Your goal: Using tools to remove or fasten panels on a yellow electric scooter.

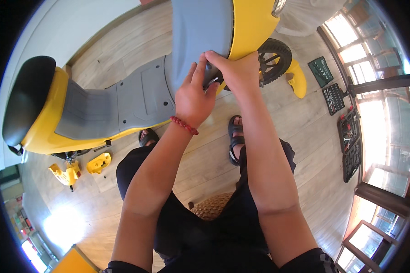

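One scooter and two sandals show. The half-open left hand touches a grey panel; how the right hand grips, I cannot tell.

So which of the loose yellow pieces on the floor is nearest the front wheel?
The curved piece just right of the front wheel; the tray-like piece and the jagged piece lie far left, by the rear of the scooter.

Single head-worn fisheye, facing steeply down; scooter close, 9 to 1 o'clock; floor farther off.
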Demonstrator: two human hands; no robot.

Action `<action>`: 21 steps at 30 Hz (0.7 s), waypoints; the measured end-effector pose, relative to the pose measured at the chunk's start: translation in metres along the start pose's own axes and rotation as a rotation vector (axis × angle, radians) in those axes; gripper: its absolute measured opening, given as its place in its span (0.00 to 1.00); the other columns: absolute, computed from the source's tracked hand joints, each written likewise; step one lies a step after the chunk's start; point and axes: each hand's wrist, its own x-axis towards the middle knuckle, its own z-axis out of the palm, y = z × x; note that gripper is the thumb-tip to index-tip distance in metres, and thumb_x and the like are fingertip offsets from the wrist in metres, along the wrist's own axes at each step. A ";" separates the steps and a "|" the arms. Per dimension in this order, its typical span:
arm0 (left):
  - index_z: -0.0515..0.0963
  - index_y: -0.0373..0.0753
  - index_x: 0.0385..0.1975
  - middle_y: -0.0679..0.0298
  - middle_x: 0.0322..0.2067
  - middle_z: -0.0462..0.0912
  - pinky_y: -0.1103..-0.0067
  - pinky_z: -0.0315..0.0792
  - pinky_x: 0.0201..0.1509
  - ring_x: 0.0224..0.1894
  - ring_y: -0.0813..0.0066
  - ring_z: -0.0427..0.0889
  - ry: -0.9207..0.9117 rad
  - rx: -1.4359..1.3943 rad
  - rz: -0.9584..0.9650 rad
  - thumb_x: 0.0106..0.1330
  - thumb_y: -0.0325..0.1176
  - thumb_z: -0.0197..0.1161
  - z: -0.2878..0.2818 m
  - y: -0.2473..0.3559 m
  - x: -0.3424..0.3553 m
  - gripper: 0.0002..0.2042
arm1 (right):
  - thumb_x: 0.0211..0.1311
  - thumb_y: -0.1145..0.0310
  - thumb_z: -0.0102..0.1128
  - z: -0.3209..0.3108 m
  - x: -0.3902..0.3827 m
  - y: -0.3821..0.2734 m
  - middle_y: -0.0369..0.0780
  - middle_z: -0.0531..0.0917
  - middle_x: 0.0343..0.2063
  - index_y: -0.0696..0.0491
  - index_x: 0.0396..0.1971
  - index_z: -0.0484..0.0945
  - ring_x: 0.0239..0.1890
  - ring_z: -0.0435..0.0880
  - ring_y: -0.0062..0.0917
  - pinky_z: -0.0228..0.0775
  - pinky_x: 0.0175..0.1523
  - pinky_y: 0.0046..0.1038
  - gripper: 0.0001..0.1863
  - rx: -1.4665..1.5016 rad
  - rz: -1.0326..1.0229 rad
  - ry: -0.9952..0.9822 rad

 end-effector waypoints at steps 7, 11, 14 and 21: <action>0.58 0.46 0.64 0.37 0.53 0.69 0.65 0.75 0.46 0.46 0.47 0.78 -0.034 -0.019 -0.058 0.56 0.33 0.62 0.001 -0.001 -0.002 0.33 | 0.42 0.66 0.71 -0.004 0.003 0.022 0.42 0.79 0.39 0.64 0.50 0.65 0.37 0.79 0.24 0.72 0.41 0.22 0.35 0.156 -0.214 -0.020; 0.60 0.44 0.63 0.43 0.46 0.76 0.66 0.74 0.44 0.43 0.46 0.78 0.008 0.021 -0.037 0.54 0.33 0.65 0.000 0.002 -0.001 0.34 | 0.52 0.67 0.61 -0.067 0.010 0.022 0.43 0.76 0.35 0.65 0.47 0.64 0.32 0.77 0.27 0.74 0.40 0.28 0.26 0.285 0.086 -0.575; 0.59 0.45 0.63 0.42 0.45 0.76 0.65 0.74 0.46 0.43 0.45 0.78 -0.021 0.033 -0.055 0.54 0.35 0.64 -0.005 0.000 0.000 0.34 | 0.55 0.77 0.46 -0.071 -0.021 0.016 0.41 0.77 0.32 0.62 0.42 0.67 0.30 0.76 0.25 0.73 0.39 0.25 0.14 0.413 0.179 -0.263; 0.62 0.45 0.63 0.46 0.48 0.77 0.72 0.71 0.53 0.54 0.57 0.76 0.086 0.115 0.088 0.53 0.41 0.69 0.004 -0.011 0.003 0.36 | 0.58 0.79 0.42 -0.052 -0.044 0.055 0.48 0.78 0.31 0.64 0.43 0.64 0.26 0.81 0.30 0.76 0.33 0.28 0.12 0.423 0.258 -0.453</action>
